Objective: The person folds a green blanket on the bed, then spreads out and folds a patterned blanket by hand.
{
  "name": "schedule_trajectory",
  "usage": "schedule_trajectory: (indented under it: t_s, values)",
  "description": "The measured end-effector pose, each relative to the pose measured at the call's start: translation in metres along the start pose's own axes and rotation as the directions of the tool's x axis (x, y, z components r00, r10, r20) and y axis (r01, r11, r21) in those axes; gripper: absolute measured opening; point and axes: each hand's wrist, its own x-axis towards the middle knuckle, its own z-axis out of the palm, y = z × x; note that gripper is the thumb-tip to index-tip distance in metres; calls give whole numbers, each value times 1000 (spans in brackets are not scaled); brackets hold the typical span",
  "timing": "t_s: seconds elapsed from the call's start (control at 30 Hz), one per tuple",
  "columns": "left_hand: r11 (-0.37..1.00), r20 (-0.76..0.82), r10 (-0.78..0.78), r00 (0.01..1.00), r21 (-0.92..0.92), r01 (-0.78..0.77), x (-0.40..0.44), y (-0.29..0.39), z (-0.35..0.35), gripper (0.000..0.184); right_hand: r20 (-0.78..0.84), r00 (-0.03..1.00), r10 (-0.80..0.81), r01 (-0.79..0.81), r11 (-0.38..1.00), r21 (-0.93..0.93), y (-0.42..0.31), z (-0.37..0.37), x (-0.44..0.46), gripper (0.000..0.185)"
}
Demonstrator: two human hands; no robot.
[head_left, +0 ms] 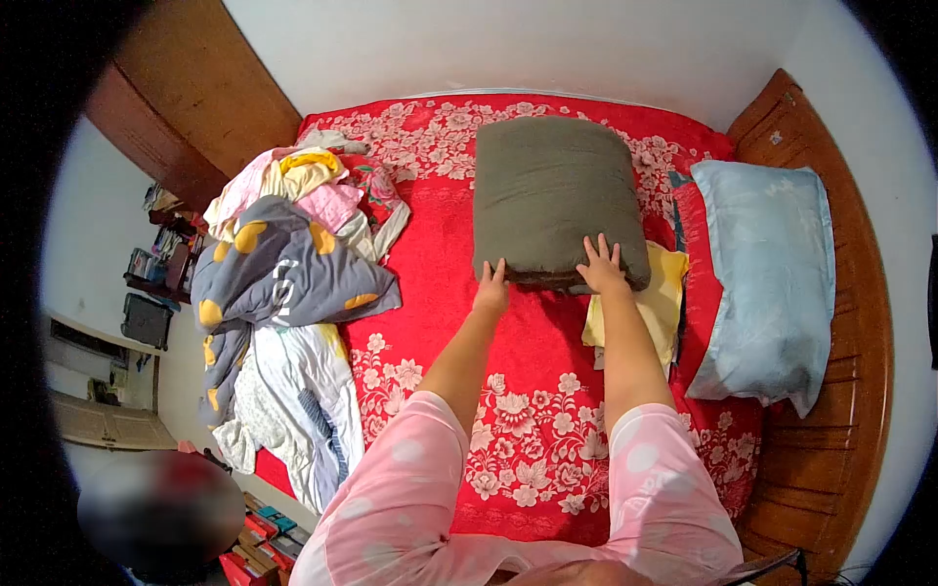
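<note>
A: Left hand (491, 289). Condition of fingers?
B: Parted at the tips, with two digits in sight. Set against the quilt (552, 195) at its near left corner. Cannot tell the position of the other digits.

A: Right hand (605, 271)?
B: Open, fingers fanned well apart. Resting on top of the quilt's near edge, toward the near right corner, with the thumb pointing toward the left hand.

A: Location of the quilt?
B: On the red sheet (437, 283), toward the wall (518, 49), between the clothes (283, 269) at left and the pillow (767, 283) at right. Just beside its near right corner, a yellow cloth (666, 298), partly behind the right forearm.

A: Direction and long axis?
B: Folded into a thick, squarish block and lying flat. Turned with one edge to the person, roughly along a line from hand to hand, and the opposite edge to the wall. Nearly equal in width and depth; cannot tell a long axis.

A: And the pillow?
B: Laid lengthwise along the headboard (845, 352), well apart from both hands.
</note>
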Motion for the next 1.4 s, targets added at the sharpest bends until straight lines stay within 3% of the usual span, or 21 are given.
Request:
schedule_trajectory:
  t_s: [0.07,0.17,0.2,0.33,0.43,0.53,0.7,0.77,0.8,0.93,0.97,1.03,1.13,1.27,1.37,1.4]
  values:
    - [957,-95,-81,992,-286,51,-18,5,6,47,-27,1000,-6,8,999,44,-5,-3,-14,73]
    - [879,-137,34,990,-467,-95,-66,16,-8,44,-163,983,-80,96,990,99,-9,10,-50,73]
    - [884,-177,5,984,-460,-87,-86,26,-17,47,-251,954,-161,199,971,134,-3,32,-51,75]
    - [814,-205,-44,978,-574,-84,-145,21,-28,47,-326,870,-369,453,860,235,-20,62,-125,73]
    - [773,-236,-69,969,-627,-97,-193,1,-36,43,-213,892,-398,449,835,319,-41,69,-179,73]
    - [672,-210,-57,976,-731,-119,-246,-29,-45,41,-213,844,-492,536,754,380,-67,73,-218,62]
    - [691,-218,-173,960,-722,-39,-365,-98,-69,40,-177,749,-638,619,580,529,-116,92,-289,43]
    - [711,-233,-252,939,-703,16,-412,-139,-68,42,-158,735,-660,617,553,560,-137,98,-334,38]
    - [654,-259,-272,927,-756,-19,-429,-169,-58,43,-117,729,-674,615,571,544,-146,103,-352,37]
    - [647,-165,-484,859,-728,225,-517,-226,-78,43,45,690,-723,622,623,475,-172,134,-397,35]
    - [587,-170,-517,839,-784,202,-531,-246,-74,43,93,678,-729,620,636,460,-181,138,-409,34]
    - [610,-183,-575,797,-746,269,-549,-291,-65,44,172,676,-717,581,661,475,-203,149,-427,34]
    - [619,-247,-598,763,-747,243,-553,-359,-42,48,316,683,-659,446,719,533,-241,164,-445,34]
    - [515,-189,-615,765,-831,209,-544,-405,-87,59,154,671,-725,582,644,497,-291,208,-430,34]
    - [613,-261,-586,767,-762,210,-528,-464,-125,63,275,780,-562,386,779,495,-350,229,-435,34]
    - [645,-303,-579,757,-738,197,-524,-484,-140,64,167,774,-610,449,716,534,-352,271,-408,33]
